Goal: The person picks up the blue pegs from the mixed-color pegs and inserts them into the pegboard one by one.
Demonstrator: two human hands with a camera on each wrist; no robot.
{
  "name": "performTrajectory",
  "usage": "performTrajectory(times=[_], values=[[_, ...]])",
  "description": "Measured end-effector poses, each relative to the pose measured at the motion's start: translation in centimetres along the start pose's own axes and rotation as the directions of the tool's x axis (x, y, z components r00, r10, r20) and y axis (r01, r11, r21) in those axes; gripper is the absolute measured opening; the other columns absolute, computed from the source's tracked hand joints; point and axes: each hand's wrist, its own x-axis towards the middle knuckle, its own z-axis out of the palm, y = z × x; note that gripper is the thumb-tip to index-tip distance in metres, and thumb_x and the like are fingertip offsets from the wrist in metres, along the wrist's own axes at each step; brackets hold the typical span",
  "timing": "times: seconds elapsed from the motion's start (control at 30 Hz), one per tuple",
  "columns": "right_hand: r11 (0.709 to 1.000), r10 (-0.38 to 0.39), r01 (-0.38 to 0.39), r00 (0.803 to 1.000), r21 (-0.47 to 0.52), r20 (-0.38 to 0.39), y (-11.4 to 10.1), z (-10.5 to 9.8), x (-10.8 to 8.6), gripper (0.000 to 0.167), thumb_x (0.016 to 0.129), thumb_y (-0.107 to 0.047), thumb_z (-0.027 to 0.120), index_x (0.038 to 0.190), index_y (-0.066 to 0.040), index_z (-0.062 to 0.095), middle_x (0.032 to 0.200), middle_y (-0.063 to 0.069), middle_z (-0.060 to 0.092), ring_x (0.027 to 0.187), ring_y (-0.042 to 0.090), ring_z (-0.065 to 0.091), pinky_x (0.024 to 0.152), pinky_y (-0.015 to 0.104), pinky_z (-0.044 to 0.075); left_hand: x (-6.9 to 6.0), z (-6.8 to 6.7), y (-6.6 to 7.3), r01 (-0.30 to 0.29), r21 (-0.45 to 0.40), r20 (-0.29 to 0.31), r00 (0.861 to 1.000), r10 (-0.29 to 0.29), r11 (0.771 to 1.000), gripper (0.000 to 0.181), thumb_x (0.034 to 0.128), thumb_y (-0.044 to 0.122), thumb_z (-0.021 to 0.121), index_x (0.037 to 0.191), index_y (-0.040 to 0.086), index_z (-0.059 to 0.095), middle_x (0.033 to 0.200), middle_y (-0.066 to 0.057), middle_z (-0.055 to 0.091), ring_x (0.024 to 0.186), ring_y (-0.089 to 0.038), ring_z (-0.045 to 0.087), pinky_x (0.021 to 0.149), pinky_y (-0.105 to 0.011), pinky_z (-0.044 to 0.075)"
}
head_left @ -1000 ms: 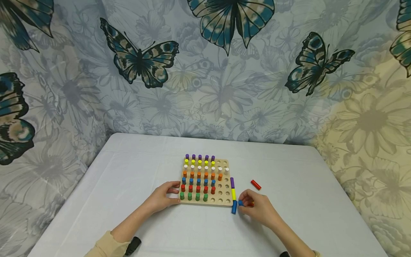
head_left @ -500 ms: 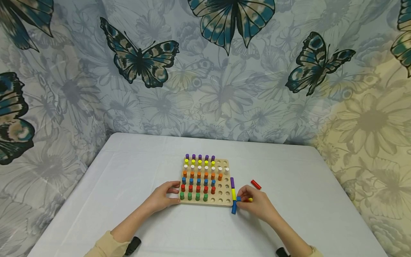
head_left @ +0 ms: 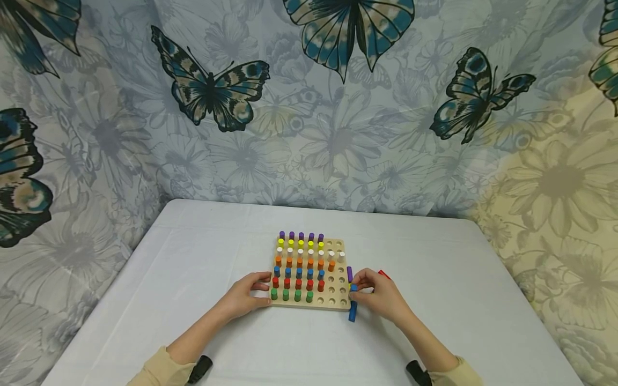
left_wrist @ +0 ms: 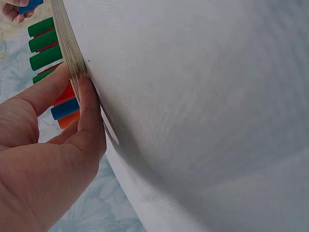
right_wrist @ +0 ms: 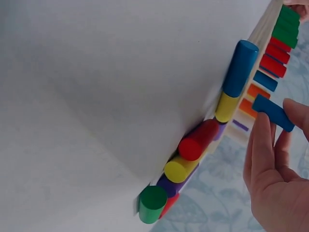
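A wooden pegboard carries rows of coloured pegs, with bare holes at its right side. My left hand grips the board's left edge; in the left wrist view the thumb and fingers meet its wooden side. Between thumb and fingers, my right hand pinches a blue peg, tilted, just above the board's right edge. Along that edge lie another blue peg, a yellow peg and a purple peg. The right hand partly hides the yellow one in the head view.
Right of the board, several loose pegs lie on the white table, among them a red peg, a yellow peg and a green peg. My right hand hides most of these from the head camera.
My right hand has moved up and left with the blue peg, from beside the loose pegs to the board's right edge. The left hand has stayed in place.
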Motion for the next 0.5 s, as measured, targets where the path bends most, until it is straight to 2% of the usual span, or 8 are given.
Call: performTrajectory(times=[0.3,0.5], values=[[1.000,-0.010,0.010,1.000,0.024,0.001,-0.1,0.3,1.1,0.021,0.081,-0.011,0.079,0.095,-0.011,0.064,0.089,-0.004,0.067,0.088,0.013,0.064,0.084,0.039,0.047,0.0,0.0,-0.1,-0.013,-0.002,0.005,1.000,0.013,1.000,0.063,0.0789,0.004,0.080,0.135,-0.001,0.053,0.126,-0.010,0.060,0.107,-0.022,0.061,0.095,-0.043,0.048],[0.999,0.003,-0.003,1.000,0.051,0.006,-0.4,0.9,1.8,0.021,0.082,-0.012,0.079,0.096,-0.012,0.064,0.089,-0.004,0.067,0.089,0.014,0.062,0.083,0.036,0.046,0.1,0.0,-0.3,-0.017,0.004,0.007,1.000,0.017,1.000,0.063,0.0789,0.005,0.080,0.135,0.000,0.053,0.127,-0.009,0.060,0.107,-0.022,0.062,0.096,-0.044,0.047]])
